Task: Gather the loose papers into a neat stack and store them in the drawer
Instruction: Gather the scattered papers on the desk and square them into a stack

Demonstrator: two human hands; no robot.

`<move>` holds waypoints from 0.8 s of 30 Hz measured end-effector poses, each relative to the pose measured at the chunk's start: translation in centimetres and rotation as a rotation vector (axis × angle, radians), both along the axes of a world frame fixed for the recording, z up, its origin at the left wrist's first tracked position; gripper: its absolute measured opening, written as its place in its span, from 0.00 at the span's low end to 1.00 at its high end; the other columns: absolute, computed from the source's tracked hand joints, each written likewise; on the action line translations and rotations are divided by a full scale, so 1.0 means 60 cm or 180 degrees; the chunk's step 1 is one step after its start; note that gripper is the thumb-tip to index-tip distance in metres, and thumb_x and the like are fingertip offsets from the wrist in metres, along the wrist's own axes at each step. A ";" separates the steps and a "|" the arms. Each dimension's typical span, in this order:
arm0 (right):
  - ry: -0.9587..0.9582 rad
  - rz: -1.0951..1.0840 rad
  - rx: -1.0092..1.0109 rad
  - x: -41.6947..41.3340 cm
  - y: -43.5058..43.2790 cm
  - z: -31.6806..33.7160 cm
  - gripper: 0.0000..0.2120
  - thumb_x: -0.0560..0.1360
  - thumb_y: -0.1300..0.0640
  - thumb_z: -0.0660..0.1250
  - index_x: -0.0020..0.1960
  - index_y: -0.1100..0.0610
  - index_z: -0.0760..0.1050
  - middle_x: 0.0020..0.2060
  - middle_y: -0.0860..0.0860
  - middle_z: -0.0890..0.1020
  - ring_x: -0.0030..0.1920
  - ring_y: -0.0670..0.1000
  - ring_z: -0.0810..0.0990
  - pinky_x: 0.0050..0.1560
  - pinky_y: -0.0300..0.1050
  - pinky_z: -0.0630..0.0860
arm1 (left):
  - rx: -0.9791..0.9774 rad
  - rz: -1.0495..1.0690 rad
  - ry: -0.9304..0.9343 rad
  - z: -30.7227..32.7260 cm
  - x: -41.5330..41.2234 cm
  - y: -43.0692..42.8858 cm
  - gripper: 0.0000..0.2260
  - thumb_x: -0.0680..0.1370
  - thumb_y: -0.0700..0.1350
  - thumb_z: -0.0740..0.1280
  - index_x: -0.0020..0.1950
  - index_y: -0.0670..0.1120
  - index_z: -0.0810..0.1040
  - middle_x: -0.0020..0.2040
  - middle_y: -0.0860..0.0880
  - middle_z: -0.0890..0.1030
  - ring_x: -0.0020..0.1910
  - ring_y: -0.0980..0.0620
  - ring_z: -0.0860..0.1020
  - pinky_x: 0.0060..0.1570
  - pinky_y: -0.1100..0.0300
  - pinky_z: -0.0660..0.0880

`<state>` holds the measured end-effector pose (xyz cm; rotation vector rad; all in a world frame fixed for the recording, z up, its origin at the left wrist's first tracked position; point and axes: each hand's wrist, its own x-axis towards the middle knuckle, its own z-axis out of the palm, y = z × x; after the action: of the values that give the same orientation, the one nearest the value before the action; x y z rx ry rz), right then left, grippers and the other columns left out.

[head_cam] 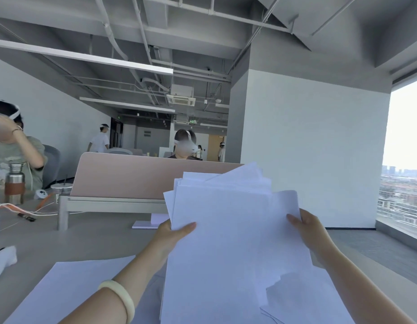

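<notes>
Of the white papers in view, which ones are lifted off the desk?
The uneven bundle of papers held between the left hand and right hand; the loose sheets lie flat on the desk.

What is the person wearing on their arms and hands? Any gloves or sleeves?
No gloves and no sleeves show: both forearms are bare up to the picture's edge. The left hand has a smooth, pale cream bangle around its wrist. The right hand wears nothing that can be seen.

hands: 2 | paper bundle (pixel 228 242): 1, sheets uncountable | steel bottle (pixel 14 183): 1 | bangle (pixel 120 298): 1 | other people seen: 5
</notes>
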<state>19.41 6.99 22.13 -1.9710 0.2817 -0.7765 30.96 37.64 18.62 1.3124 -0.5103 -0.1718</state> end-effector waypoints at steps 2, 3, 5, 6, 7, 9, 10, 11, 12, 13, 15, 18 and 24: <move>0.0016 -0.0051 -0.0291 0.002 0.006 0.020 0.09 0.80 0.59 0.60 0.43 0.58 0.76 0.37 0.55 0.78 0.38 0.53 0.75 0.40 0.46 0.69 | -0.0041 -0.0006 -0.0001 -0.001 -0.001 -0.002 0.41 0.45 0.61 0.82 0.55 0.47 0.82 0.52 0.48 0.85 0.53 0.46 0.83 0.59 0.46 0.76; 0.0018 -0.0061 -0.0416 0.003 0.010 0.031 0.10 0.80 0.60 0.60 0.42 0.61 0.73 0.35 0.55 0.75 0.36 0.53 0.72 0.38 0.45 0.66 | -0.0087 0.0004 0.0002 -0.002 -0.001 -0.002 0.41 0.45 0.61 0.82 0.55 0.46 0.82 0.53 0.48 0.85 0.53 0.46 0.83 0.59 0.46 0.76; -0.0070 -0.0207 -0.0671 0.002 0.014 0.050 0.13 0.80 0.61 0.59 0.38 0.64 0.67 0.33 0.55 0.68 0.34 0.52 0.65 0.35 0.45 0.59 | -0.0162 0.0000 0.0010 -0.003 -0.001 -0.003 0.42 0.45 0.61 0.82 0.56 0.46 0.82 0.53 0.47 0.85 0.53 0.46 0.83 0.59 0.46 0.76; -0.0115 -0.0252 -0.0764 0.002 0.013 0.058 0.13 0.80 0.61 0.59 0.38 0.65 0.65 0.33 0.55 0.66 0.35 0.52 0.64 0.35 0.45 0.57 | -0.0191 -0.0001 0.0023 -0.004 -0.001 -0.003 0.42 0.46 0.61 0.82 0.56 0.45 0.81 0.54 0.47 0.85 0.54 0.46 0.83 0.60 0.45 0.76; -0.0168 -0.0271 -0.0811 0.001 0.013 0.063 0.13 0.80 0.61 0.59 0.38 0.64 0.64 0.34 0.56 0.65 0.35 0.52 0.63 0.35 0.46 0.57 | -0.0215 -0.0001 0.0027 -0.004 -0.001 -0.002 0.42 0.46 0.60 0.82 0.57 0.45 0.81 0.54 0.46 0.85 0.54 0.45 0.82 0.60 0.45 0.75; -0.0265 -0.0288 -0.0826 -0.003 0.011 0.072 0.12 0.80 0.60 0.59 0.39 0.65 0.66 0.35 0.57 0.68 0.35 0.52 0.65 0.36 0.46 0.58 | -0.0209 -0.0046 0.0006 -0.004 -0.003 -0.002 0.42 0.48 0.60 0.82 0.59 0.45 0.80 0.55 0.46 0.84 0.56 0.45 0.82 0.62 0.44 0.74; -0.0256 -0.0298 -0.0856 -0.005 0.010 0.078 0.12 0.80 0.60 0.59 0.42 0.67 0.69 0.35 0.57 0.70 0.36 0.53 0.67 0.37 0.46 0.60 | -0.0207 -0.0072 -0.0012 -0.005 -0.004 -0.002 0.42 0.49 0.60 0.82 0.59 0.45 0.80 0.56 0.46 0.84 0.56 0.45 0.82 0.62 0.45 0.74; -0.0267 -0.0315 -0.0884 -0.007 0.008 0.083 0.12 0.80 0.60 0.59 0.45 0.69 0.71 0.36 0.58 0.72 0.37 0.53 0.69 0.38 0.46 0.62 | -0.0211 -0.0084 -0.0026 -0.005 -0.005 -0.002 0.41 0.49 0.60 0.82 0.59 0.45 0.80 0.56 0.47 0.84 0.56 0.45 0.82 0.62 0.45 0.74; -0.0336 -0.0364 -0.0887 -0.011 0.008 0.090 0.12 0.80 0.60 0.59 0.46 0.70 0.72 0.37 0.59 0.73 0.38 0.54 0.70 0.39 0.46 0.62 | -0.0212 -0.0082 -0.0014 -0.004 -0.004 -0.002 0.41 0.50 0.60 0.81 0.59 0.45 0.80 0.55 0.47 0.84 0.56 0.45 0.82 0.62 0.45 0.74; -0.0421 -0.0399 -0.0911 -0.016 0.008 0.098 0.12 0.80 0.60 0.60 0.47 0.71 0.72 0.37 0.60 0.73 0.38 0.55 0.71 0.39 0.46 0.63 | -0.0206 -0.0068 0.0016 -0.004 -0.004 -0.003 0.39 0.51 0.60 0.81 0.58 0.45 0.81 0.55 0.47 0.84 0.55 0.45 0.82 0.62 0.45 0.74; -0.0420 -0.0421 -0.1088 -0.021 0.009 0.116 0.11 0.80 0.61 0.60 0.48 0.70 0.73 0.40 0.65 0.77 0.39 0.60 0.74 0.40 0.46 0.64 | -0.0213 -0.0026 0.0029 -0.004 -0.003 -0.003 0.38 0.50 0.59 0.81 0.56 0.44 0.81 0.53 0.47 0.85 0.54 0.46 0.82 0.61 0.46 0.75; -0.0341 -0.0397 -0.1438 -0.035 0.025 0.162 0.09 0.80 0.61 0.59 0.48 0.66 0.74 0.43 0.63 0.78 0.44 0.63 0.76 0.39 0.46 0.65 | -0.0243 0.0001 -0.0011 -0.003 -0.002 -0.006 0.42 0.46 0.61 0.81 0.56 0.44 0.81 0.53 0.47 0.85 0.54 0.46 0.82 0.60 0.48 0.76; 0.0022 -0.0317 -0.2785 -0.028 0.118 0.252 0.08 0.81 0.59 0.56 0.53 0.57 0.75 0.50 0.54 0.78 0.52 0.57 0.74 0.52 0.48 0.69 | -0.0111 0.0017 -0.0128 0.002 -0.005 -0.011 0.33 0.54 0.58 0.79 0.55 0.47 0.82 0.53 0.50 0.85 0.55 0.48 0.82 0.62 0.48 0.74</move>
<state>17.70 14.06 37.23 -2.7877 0.0306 -1.0707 30.67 36.98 18.73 1.2853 -0.5416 -0.1318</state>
